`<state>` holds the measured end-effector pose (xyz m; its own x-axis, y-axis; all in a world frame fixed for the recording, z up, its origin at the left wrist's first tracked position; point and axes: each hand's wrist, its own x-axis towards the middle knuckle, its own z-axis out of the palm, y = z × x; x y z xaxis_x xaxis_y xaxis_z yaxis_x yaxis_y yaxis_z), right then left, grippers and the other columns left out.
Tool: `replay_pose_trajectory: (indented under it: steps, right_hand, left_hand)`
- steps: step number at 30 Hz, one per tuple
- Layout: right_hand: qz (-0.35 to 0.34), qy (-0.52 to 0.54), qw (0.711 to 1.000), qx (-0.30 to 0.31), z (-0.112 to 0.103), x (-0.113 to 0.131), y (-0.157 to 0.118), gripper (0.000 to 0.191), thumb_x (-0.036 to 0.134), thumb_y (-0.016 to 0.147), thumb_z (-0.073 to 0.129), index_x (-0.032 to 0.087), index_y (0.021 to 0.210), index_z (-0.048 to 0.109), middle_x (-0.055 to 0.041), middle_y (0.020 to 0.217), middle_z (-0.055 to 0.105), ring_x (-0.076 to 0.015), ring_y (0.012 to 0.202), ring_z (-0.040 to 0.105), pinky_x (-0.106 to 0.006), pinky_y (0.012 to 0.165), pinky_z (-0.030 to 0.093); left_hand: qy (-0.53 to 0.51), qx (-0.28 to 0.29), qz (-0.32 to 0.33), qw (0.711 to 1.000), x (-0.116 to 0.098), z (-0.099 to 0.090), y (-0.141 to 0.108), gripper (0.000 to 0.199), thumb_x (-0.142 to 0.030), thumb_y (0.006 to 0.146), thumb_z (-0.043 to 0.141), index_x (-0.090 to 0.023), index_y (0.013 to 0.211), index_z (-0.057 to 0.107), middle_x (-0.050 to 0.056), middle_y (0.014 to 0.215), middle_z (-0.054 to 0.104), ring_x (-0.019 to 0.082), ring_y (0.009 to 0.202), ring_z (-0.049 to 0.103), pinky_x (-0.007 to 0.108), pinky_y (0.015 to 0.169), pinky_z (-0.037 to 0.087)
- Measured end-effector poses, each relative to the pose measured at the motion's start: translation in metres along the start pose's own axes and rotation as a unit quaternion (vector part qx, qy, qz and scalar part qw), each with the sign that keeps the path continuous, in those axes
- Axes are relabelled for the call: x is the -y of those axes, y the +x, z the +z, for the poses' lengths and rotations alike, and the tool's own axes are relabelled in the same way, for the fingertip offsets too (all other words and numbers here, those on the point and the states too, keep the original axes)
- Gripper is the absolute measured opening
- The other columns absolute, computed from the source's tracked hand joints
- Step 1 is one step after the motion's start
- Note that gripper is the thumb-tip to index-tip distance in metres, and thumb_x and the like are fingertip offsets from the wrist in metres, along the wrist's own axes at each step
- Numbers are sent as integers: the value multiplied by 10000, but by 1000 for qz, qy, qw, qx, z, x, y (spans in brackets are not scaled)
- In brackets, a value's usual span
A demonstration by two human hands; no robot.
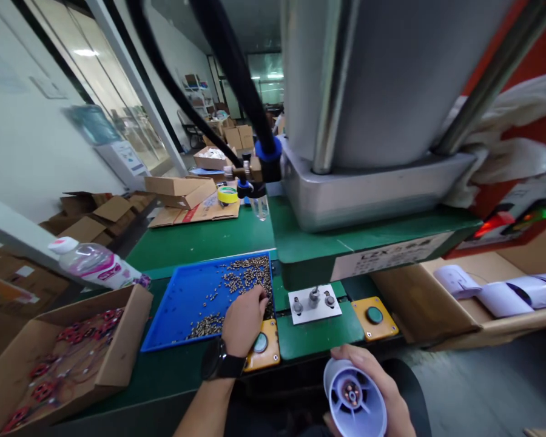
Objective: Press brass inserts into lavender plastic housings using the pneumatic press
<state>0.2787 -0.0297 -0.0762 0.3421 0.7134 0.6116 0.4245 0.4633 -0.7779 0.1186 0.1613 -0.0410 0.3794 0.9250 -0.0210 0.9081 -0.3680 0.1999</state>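
Observation:
My left hand [244, 320], with a black watch on the wrist, reaches over the right part of a blue tray [175, 309]. Its fingers are bent down among many small metal pieces [246, 276]; whether a piece is between the fingertips is hidden. My right hand [382, 382] is wrapped round a pale lavender plastic housing [361, 406], low in front of the bench. The round mouth of the housing faces me, showing inner ribs and a copper-coloured centre. Between the hands, under the press, lies a bolted metal plate [313, 312] with an upright pin.
A grey and green press [373, 194] hangs over the bench. Green push buttons in yellow boxes [374, 315] flank the plate. A carton of red wired parts [118, 358] and a bottle [95, 264] stand left. At right, another carton [455, 325] holds lavender housings [505, 297].

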Motion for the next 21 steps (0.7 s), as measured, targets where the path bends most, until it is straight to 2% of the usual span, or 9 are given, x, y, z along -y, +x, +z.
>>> replay_pose_trajectory:
  steps: [8,11,12,13,15,16,17,18,21]
  right_hand:
    - [16,25,999,-27,4,6,3,560,212,819,618,273,1344,434,-82,1201,594,-245,1125,586,-353,910,506]
    - [93,99,991,21,7,-11,-22,577,279,724,720,254,1266,525,-92,1201,611,-274,1129,580,-385,955,478]
    - [178,144,972,55,10,-21,-33,613,317,638,787,249,1206,568,-88,1169,630,-277,1091,598,-379,941,486]
    - [292,191,933,89,12,-33,-45,642,356,549,836,242,1136,601,-81,1107,656,-270,1013,629,-365,890,511]
    - [521,254,804,132,18,-58,-66,636,483,483,842,209,1010,611,-69,913,686,-222,752,667,-328,669,554]
    - [599,265,744,133,20,-71,-74,621,551,520,804,200,986,589,-53,820,674,-185,630,647,-290,549,530]
    - [645,267,706,121,21,-83,-81,597,604,589,741,201,990,558,-34,764,654,-151,550,619,-247,469,486]
    - [663,264,693,104,23,-94,-85,578,637,655,672,210,1016,524,-18,747,635,-126,515,599,-214,434,450]
    - [661,251,705,59,24,-112,-88,596,638,700,623,267,1123,427,9,853,625,-84,593,620,-170,489,450]
  left_hand:
    - [4,0,0,1000,-4,-5,1,120,-258,927,466,-228,873,570,8,828,690,162,762,623,245,649,363]
    - [2,3,1,1000,-4,-5,2,123,-256,928,466,-228,873,572,5,837,690,160,780,626,241,673,374]
    - [1,4,1,1000,-4,-5,2,123,-256,928,467,-228,873,573,4,842,691,158,787,627,238,684,379]
    - [0,6,1,1000,-4,-5,2,122,-256,928,469,-229,875,575,3,846,692,157,793,629,236,692,382]
    - [1,8,-1,1000,-4,-5,2,121,-260,928,473,-227,879,578,7,848,693,160,793,631,238,694,385]
    - [2,8,-4,1000,-5,-5,1,124,-263,929,472,-226,881,580,11,845,694,162,794,633,241,693,385]
    - [4,9,-7,1000,-5,-5,1,128,-267,930,470,-226,883,582,14,840,694,165,795,634,244,691,386]
    - [6,9,-11,1000,-5,-5,1,133,-271,932,468,-225,886,584,17,837,695,166,796,635,245,690,386]
    - [12,12,-18,1000,-7,-6,1,141,-275,933,462,-226,897,590,18,846,699,161,804,638,240,693,392]
